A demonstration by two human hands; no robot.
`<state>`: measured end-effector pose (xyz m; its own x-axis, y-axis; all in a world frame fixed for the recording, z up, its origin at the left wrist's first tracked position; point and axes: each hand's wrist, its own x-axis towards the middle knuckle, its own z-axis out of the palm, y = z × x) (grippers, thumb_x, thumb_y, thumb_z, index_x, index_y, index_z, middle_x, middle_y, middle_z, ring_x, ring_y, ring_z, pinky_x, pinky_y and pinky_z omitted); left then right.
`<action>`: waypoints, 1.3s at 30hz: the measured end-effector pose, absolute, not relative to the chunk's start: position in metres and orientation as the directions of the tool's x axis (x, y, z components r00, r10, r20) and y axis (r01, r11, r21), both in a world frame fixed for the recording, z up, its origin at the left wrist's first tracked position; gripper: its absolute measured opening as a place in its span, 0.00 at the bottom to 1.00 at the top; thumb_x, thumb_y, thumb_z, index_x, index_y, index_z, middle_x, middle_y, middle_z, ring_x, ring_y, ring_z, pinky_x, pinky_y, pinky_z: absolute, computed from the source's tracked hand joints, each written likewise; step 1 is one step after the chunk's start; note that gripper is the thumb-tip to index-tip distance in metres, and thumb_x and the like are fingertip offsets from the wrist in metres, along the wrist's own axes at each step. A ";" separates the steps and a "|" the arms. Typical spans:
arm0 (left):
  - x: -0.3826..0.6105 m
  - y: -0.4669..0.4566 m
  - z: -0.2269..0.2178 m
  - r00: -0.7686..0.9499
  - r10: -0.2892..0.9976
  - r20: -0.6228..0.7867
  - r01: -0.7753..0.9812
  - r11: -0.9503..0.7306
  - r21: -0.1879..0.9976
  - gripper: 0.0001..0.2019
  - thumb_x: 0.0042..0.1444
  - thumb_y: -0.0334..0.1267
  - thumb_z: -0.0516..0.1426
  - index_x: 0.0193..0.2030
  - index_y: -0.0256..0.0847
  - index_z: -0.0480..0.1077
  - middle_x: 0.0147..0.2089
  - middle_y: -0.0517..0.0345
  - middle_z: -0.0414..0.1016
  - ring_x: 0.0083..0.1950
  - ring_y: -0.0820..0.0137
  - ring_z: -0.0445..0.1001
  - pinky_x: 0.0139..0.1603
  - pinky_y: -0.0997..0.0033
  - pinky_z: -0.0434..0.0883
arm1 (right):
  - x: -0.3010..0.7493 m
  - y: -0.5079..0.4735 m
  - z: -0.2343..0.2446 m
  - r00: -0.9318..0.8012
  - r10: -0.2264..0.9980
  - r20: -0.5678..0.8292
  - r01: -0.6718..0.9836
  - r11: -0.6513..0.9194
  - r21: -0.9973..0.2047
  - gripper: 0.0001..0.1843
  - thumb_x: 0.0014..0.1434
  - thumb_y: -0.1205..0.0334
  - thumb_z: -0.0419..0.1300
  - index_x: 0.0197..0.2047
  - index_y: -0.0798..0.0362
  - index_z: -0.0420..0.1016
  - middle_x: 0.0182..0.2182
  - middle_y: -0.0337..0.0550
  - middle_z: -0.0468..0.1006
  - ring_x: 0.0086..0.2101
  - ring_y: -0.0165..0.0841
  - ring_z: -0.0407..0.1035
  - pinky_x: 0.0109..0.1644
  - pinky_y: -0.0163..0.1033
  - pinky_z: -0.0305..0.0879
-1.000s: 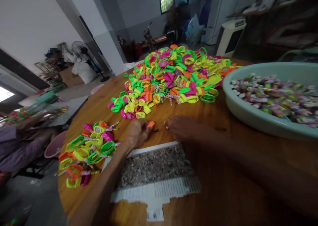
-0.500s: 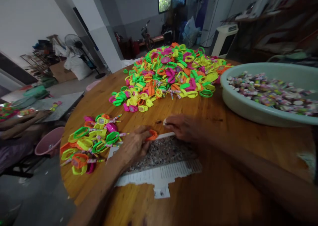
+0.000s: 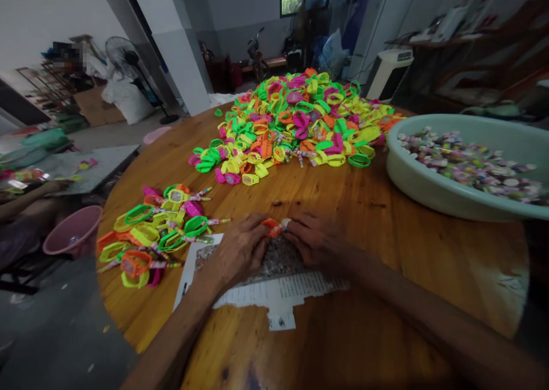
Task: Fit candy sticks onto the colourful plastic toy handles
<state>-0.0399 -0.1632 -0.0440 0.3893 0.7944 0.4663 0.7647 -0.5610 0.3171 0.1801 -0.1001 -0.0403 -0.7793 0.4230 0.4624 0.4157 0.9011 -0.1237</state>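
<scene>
My left hand is closed on a small orange plastic ring, pinched at its fingertips. My right hand meets it from the right, fingers closed on a small piece I cannot make out, touching the orange ring. Both hands rest over a torn printed paper sheet on the round wooden table. A big heap of neon plastic rings lies farther back. A smaller pile of rings with striped sticks sits left of my left hand.
A pale green basin full of small wrapped pieces stands at the right. Another person's arm rests at a grey table on the left, beside a pink bucket. A fan, pillar and clutter fill the background.
My left hand lifted the orange ring off the table and drew it toward me over the paper. My right hand followed and now touches the ring.
</scene>
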 end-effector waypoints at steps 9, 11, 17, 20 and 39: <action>-0.042 -0.163 -0.046 0.400 0.766 0.504 0.740 -0.594 0.316 0.11 0.65 0.29 0.52 0.50 0.36 0.73 0.56 0.44 0.75 0.54 0.61 0.75 0.54 0.60 0.75 | 0.183 -0.101 -0.043 -0.794 0.379 0.476 0.330 0.925 -0.186 0.10 0.68 0.67 0.52 0.36 0.55 0.71 0.33 0.45 0.72 0.34 0.35 0.63 0.37 0.41 0.59; -0.042 -0.163 -0.044 0.406 0.754 0.516 0.737 -0.604 0.302 0.11 0.65 0.29 0.52 0.49 0.36 0.73 0.55 0.44 0.76 0.54 0.61 0.75 0.54 0.59 0.75 | 0.182 -0.102 -0.043 -0.796 0.380 0.470 0.336 0.925 -0.179 0.10 0.69 0.68 0.51 0.37 0.56 0.72 0.33 0.46 0.72 0.34 0.35 0.63 0.38 0.41 0.60; -0.042 -0.163 -0.040 0.427 0.734 0.528 0.745 -0.617 0.255 0.10 0.65 0.29 0.52 0.46 0.34 0.74 0.53 0.42 0.76 0.53 0.60 0.75 0.52 0.57 0.75 | 0.182 -0.102 -0.046 -0.768 0.413 0.489 0.358 0.911 -0.207 0.09 0.68 0.68 0.52 0.37 0.57 0.73 0.32 0.45 0.71 0.33 0.34 0.63 0.37 0.40 0.59; -0.041 -0.165 -0.038 0.428 0.759 0.490 0.751 -0.601 0.275 0.11 0.65 0.29 0.51 0.45 0.34 0.74 0.54 0.42 0.75 0.53 0.59 0.74 0.53 0.56 0.75 | 0.183 -0.101 -0.046 -0.787 0.393 0.477 0.351 0.919 -0.179 0.09 0.67 0.69 0.53 0.36 0.57 0.73 0.32 0.45 0.71 0.33 0.34 0.62 0.36 0.40 0.57; -0.039 -0.169 -0.040 0.412 0.800 0.436 0.745 -0.572 0.345 0.11 0.65 0.26 0.49 0.43 0.34 0.72 0.52 0.42 0.75 0.55 0.60 0.73 0.54 0.55 0.75 | 0.167 -0.126 -0.036 -0.921 0.341 0.190 0.382 0.885 0.265 0.07 0.58 0.73 0.56 0.37 0.57 0.75 0.36 0.52 0.72 0.35 0.41 0.62 0.36 0.47 0.55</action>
<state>-0.0386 -0.1690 -0.0398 0.4120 0.8000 0.4361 0.7446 -0.5715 0.3450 0.1666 -0.1258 -0.0356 -0.9207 0.3409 0.1898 0.3823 0.8852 0.2649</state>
